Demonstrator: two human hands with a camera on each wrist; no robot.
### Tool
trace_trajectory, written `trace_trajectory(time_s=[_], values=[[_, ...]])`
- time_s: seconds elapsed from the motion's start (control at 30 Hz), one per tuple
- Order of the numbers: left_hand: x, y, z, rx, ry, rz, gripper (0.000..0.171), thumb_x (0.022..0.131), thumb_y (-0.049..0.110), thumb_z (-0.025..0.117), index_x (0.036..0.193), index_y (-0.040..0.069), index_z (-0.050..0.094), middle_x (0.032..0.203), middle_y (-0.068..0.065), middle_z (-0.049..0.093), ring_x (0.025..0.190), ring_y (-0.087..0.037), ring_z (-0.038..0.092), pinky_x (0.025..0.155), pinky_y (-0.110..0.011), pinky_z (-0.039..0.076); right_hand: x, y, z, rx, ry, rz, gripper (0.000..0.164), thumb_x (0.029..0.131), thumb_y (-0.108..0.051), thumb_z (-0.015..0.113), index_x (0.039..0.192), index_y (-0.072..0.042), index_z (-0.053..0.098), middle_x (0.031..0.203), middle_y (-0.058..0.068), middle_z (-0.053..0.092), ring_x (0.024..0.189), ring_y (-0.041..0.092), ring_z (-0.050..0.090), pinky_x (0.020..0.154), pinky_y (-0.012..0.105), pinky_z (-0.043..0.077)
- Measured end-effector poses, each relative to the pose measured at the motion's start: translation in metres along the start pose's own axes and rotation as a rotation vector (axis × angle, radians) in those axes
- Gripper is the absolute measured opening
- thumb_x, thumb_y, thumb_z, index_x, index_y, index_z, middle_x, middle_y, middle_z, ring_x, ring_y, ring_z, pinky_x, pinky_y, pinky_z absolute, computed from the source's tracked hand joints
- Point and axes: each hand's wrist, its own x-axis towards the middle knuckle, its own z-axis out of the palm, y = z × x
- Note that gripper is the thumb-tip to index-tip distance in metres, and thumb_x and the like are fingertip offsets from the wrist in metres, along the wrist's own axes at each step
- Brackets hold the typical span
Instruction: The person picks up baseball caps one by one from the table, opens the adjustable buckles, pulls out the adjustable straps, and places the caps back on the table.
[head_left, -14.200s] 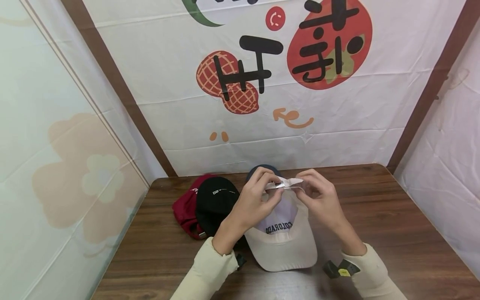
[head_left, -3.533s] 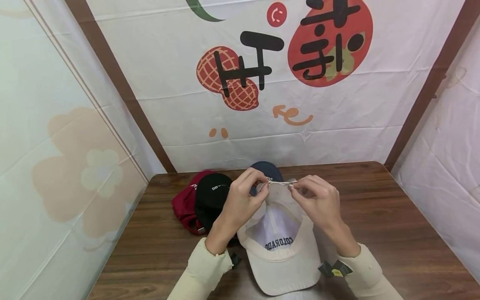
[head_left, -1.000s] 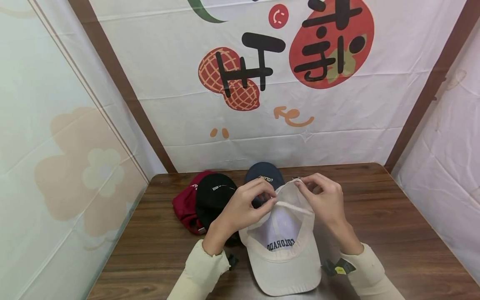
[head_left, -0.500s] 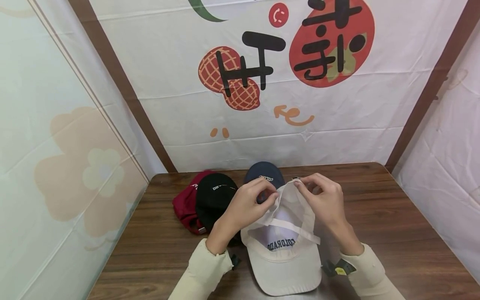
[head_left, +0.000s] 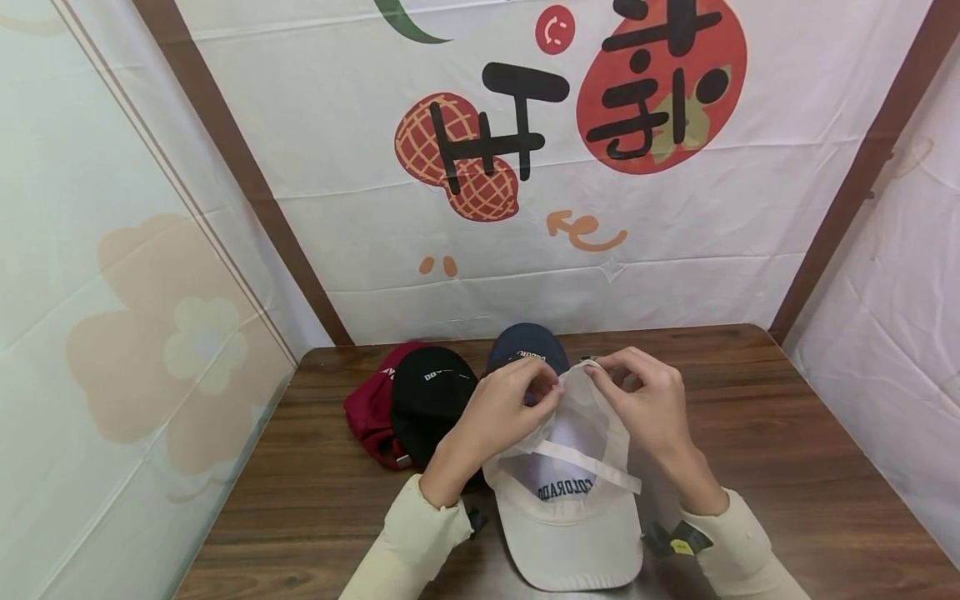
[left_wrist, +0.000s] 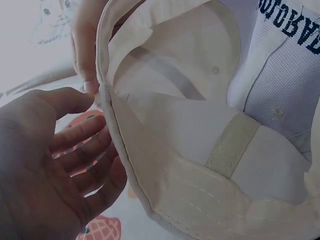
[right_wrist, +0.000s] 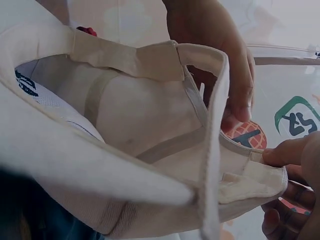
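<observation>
A cream baseball cap (head_left: 570, 546) with COLORADO lettering stands with its brim toward me and its inside showing. My right hand (head_left: 648, 400) pinches the far corner of its back opening, beside a small dark metal buckle (head_left: 588, 358). At the opening's left edge my left hand (head_left: 506, 408) has thumb and fingertips together on the cloth. The back strap (head_left: 592, 462) hangs loose across the inside, its free end past the right rim. In the left wrist view the left hand's fingers (left_wrist: 95, 167) run behind the rim; the right wrist view shows the strap (right_wrist: 215, 130) dangling in front.
A black cap (head_left: 427, 400) overlaps a dark red cap (head_left: 375, 417) to the left. Behind the cream cap sits a navy cap (head_left: 528, 343). The brown wooden table (head_left: 780, 467) ends at a white printed cloth wall (head_left: 675, 283).
Earlier both hands held the strap and buckle at the top. The strap has since dropped loose across the cap's inside. In the last half second the left hand has shifted slightly right.
</observation>
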Motion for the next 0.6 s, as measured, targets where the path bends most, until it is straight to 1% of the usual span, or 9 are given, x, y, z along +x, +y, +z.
trace_trajectory(time_s=[0.2,0.4,0.5,0.6], values=[[0.0006,0.0020,0.0021,0.028,-0.025,-0.028,0.017,0.099,0.030,0.078,0.107,0.017,0.071,0.094,0.006,0.069,0.084,-0.004,0.065,0.074,-0.020,0.056,-0.0005,-0.0044,-0.0021,0.023,-0.022,-0.002,0.012,0.085,-0.001,0.087,0.091,-0.010,0.081,0.085,-0.001,0.078,0.062,0.003,0.061,0.057,0.017,0.050],[0.0009,0.0038,0.0031,0.039,-0.042,-0.047,0.023,0.095,0.030,0.082,0.108,0.016,0.070,0.094,0.003,0.071,0.082,-0.005,0.065,0.072,-0.021,0.055,-0.0004,-0.0077,-0.0040,0.044,-0.031,-0.013,0.013,0.085,-0.001,0.087,0.092,-0.010,0.082,0.086,-0.001,0.078,0.063,0.002,0.062,0.058,0.012,0.048],[0.0011,0.0041,0.0039,0.050,-0.039,-0.045,0.021,0.095,0.028,0.082,0.107,0.016,0.069,0.092,0.003,0.069,0.079,-0.005,0.063,0.070,-0.021,0.053,0.0001,-0.0088,-0.0053,0.054,-0.032,-0.023,0.014,0.085,-0.001,0.087,0.093,-0.011,0.082,0.085,-0.002,0.078,0.063,0.003,0.062,0.058,0.013,0.048],[0.0010,0.0043,0.0044,0.063,-0.027,-0.034,0.014,0.097,0.024,0.079,0.105,0.017,0.071,0.090,0.005,0.067,0.077,-0.004,0.061,0.068,-0.020,0.051,0.0005,-0.0098,-0.0066,0.066,-0.033,-0.034,0.015,0.085,-0.001,0.087,0.093,-0.012,0.082,0.085,-0.002,0.078,0.063,0.003,0.062,0.057,0.013,0.048]])
